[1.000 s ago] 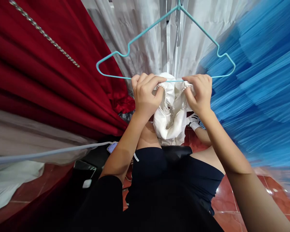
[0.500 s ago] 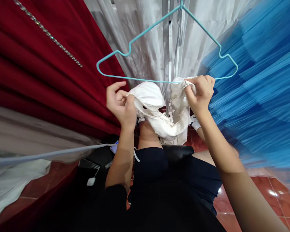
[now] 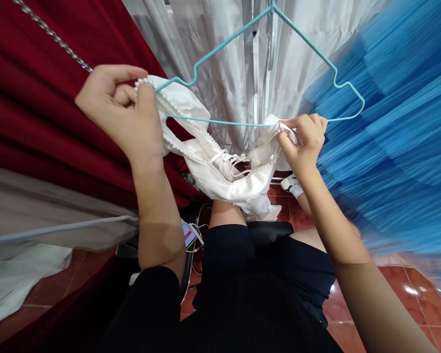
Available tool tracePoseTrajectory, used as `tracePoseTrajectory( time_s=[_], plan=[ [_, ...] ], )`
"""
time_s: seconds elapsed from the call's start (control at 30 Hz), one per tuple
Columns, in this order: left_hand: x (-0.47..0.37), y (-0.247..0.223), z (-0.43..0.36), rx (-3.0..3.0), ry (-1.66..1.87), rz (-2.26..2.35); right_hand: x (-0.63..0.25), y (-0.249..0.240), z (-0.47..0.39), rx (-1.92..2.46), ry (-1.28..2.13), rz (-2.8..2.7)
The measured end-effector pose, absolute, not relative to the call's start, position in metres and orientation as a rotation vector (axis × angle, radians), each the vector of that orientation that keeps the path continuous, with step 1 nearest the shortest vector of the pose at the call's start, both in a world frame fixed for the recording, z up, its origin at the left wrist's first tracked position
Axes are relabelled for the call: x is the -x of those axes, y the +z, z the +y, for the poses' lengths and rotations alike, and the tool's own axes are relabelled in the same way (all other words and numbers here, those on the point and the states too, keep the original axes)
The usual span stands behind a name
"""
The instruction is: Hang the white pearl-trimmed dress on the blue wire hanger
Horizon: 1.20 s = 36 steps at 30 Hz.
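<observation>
A white dress (image 3: 220, 184) with pearl-beaded edges and lacing at its back hangs between my two hands. My left hand (image 3: 127, 110) pinches one beaded strap, which is slipped over the left end of a light blue hanger (image 3: 224, 44). That end of the hanger is hidden by the strap and fingers. On the right, my right hand (image 3: 305, 137) is closed on the other beaded edge of the dress, against the hanger's bottom bar. The right end of the hanger sticks out bare beyond my knuckles. The lower part of the dress drops in front of my legs.
Red fabric (image 3: 40, 127) with a beaded strip hangs at the left, blue tulle (image 3: 397, 137) at the right. White gowns (image 3: 220, 59) hang behind the hanger. A phone (image 3: 188, 235) with a cable lies beside my left thigh. The floor (image 3: 419, 294) is red tile.
My left hand has moved up and left with the strap, drawing it over the hanger's left end and stretching the dress wider. My right hand has stayed nearly in place.
</observation>
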<state>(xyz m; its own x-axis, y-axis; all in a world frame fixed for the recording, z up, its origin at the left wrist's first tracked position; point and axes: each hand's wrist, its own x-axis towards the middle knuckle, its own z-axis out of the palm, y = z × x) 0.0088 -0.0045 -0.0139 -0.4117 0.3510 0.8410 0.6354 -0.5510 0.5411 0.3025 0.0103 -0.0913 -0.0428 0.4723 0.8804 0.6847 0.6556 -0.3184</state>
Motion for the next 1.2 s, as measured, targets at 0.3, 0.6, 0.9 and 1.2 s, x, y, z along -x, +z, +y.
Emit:
tracePoseTrajectory(
  time_s=[0.3, 0.6, 0.9, 1.2],
  plan=[
    [-0.034, -0.006, 0.01, 1.845, -1.802, -1.416, -0.299, -0.093, 0.006, 1.012, -0.254, -1.714],
    [-0.054, -0.013, -0.004, 1.929, -1.745, -1.392, -0.307, -0.092, 0.009, 1.037, -0.258, -1.75],
    [-0.108, -0.049, -0.019, 2.427, -1.373, -1.331, -0.311, -0.095, 0.009, 1.09, -0.231, -1.767],
    [-0.105, -0.049, -0.016, 2.565, -1.263, -1.461, -0.36, -0.096, 0.01, 0.857, -0.492, -1.512]
  ],
)
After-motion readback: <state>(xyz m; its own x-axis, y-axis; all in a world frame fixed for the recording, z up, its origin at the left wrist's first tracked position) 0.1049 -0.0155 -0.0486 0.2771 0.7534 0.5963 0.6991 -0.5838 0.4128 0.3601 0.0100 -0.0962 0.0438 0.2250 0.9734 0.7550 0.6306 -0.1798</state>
